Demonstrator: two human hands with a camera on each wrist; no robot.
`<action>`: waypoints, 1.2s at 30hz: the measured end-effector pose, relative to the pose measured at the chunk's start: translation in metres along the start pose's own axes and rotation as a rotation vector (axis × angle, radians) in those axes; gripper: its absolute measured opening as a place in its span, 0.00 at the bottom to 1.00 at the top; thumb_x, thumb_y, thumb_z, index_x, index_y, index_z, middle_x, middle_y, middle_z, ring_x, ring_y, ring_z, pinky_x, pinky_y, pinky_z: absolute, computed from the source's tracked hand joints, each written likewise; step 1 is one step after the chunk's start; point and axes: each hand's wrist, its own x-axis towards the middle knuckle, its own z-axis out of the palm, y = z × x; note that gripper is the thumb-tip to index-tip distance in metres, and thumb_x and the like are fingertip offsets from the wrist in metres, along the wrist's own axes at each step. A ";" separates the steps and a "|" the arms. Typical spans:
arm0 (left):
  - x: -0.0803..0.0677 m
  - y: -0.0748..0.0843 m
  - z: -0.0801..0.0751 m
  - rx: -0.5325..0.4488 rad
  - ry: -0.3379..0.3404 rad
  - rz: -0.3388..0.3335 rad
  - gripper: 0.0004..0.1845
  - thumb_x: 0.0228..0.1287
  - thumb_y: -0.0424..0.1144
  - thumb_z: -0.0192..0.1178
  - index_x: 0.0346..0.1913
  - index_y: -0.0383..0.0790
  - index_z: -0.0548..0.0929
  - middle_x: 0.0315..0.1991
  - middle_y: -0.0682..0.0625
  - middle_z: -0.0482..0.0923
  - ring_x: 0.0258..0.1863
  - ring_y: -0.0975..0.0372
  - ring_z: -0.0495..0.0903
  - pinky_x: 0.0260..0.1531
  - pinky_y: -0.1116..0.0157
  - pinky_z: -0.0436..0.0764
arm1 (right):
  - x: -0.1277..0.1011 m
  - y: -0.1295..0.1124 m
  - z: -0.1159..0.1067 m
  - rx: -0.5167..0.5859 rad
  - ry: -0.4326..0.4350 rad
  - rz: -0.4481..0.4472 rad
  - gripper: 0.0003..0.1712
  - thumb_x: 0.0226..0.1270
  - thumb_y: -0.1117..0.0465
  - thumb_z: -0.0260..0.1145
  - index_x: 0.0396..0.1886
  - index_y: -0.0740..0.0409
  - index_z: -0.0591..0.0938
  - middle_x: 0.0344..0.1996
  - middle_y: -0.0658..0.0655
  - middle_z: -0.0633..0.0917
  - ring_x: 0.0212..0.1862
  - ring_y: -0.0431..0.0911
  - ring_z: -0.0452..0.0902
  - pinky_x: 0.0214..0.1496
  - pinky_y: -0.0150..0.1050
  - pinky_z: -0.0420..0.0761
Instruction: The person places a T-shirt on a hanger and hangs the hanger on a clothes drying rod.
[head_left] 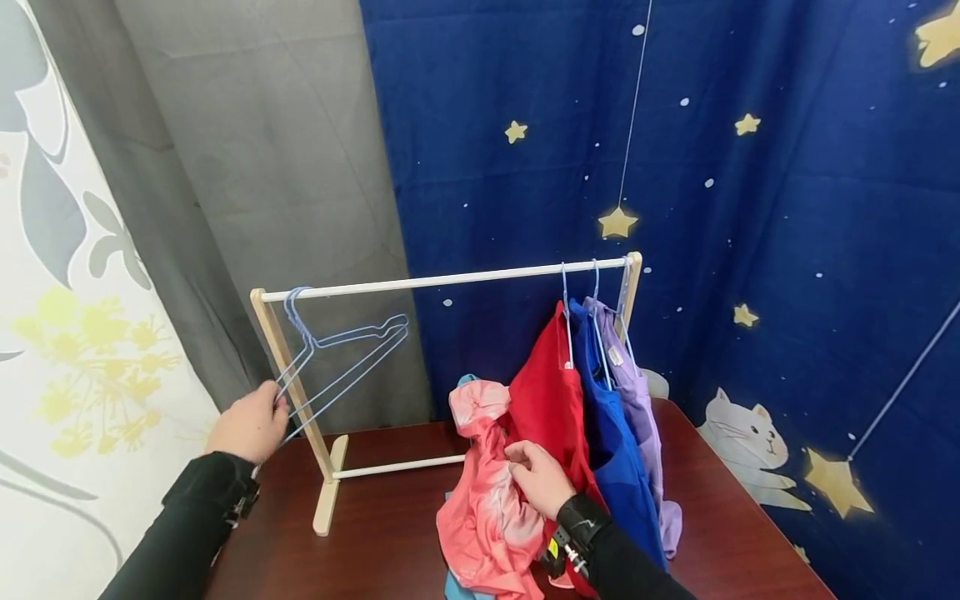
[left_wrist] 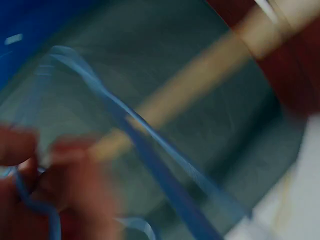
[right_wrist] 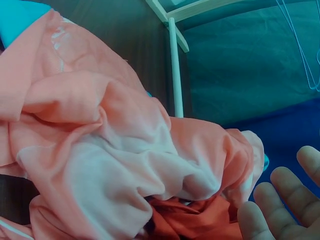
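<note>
My left hand (head_left: pixel 251 423) grips the ends of blue wire hangers (head_left: pixel 310 340), whose hooks are at the left end of the rack's white rod (head_left: pixel 450 280). Blurred in the left wrist view, the fingers (left_wrist: pixel 82 185) curl around the blue wire (left_wrist: pixel 150 150). A crumpled pink-and-white garment (head_left: pixel 491 500) lies on the table in front of the rack. Over its right side is my right hand (head_left: pixel 542 481), fingers loosely extended. The right wrist view shows those fingers (right_wrist: pixel 292 195) holding nothing, beside the garment's folds (right_wrist: pixel 125 155); whether they touch it, I cannot tell.
Red (head_left: pixel 551 375), blue (head_left: pixel 618 442) and purple (head_left: pixel 637 408) garments hang at the rack's right end. Teal fabric (head_left: pixel 463 587) shows under the pink garment. The wooden rack's left foot (head_left: pixel 328 492) stands on the dark red table (head_left: pixel 390 542). Curtains hang behind.
</note>
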 end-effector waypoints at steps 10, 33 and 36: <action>-0.019 0.009 0.011 -0.792 -0.441 -0.195 0.05 0.71 0.23 0.34 0.45 0.29 0.59 0.48 0.35 0.71 0.38 0.53 0.83 0.33 0.55 0.84 | 0.000 0.005 0.006 -0.046 -0.052 -0.046 0.12 0.68 0.67 0.59 0.46 0.61 0.85 0.40 0.56 0.84 0.39 0.45 0.77 0.44 0.42 0.77; -0.077 0.059 0.059 -0.419 -0.135 -0.146 0.09 0.62 0.23 0.54 0.41 0.38 0.70 0.29 0.48 0.71 0.23 0.61 0.71 0.27 0.64 0.71 | 0.038 -0.005 0.073 -0.334 -0.108 -0.279 0.14 0.64 0.68 0.63 0.49 0.61 0.86 0.43 0.55 0.84 0.47 0.49 0.82 0.51 0.43 0.80; -0.088 0.063 0.077 -0.432 -0.153 -0.169 0.08 0.62 0.25 0.56 0.41 0.38 0.71 0.29 0.49 0.71 0.24 0.61 0.70 0.27 0.64 0.70 | 0.046 0.000 0.089 -0.485 -0.129 -0.371 0.14 0.59 0.68 0.66 0.45 0.61 0.87 0.39 0.54 0.84 0.44 0.48 0.82 0.46 0.40 0.81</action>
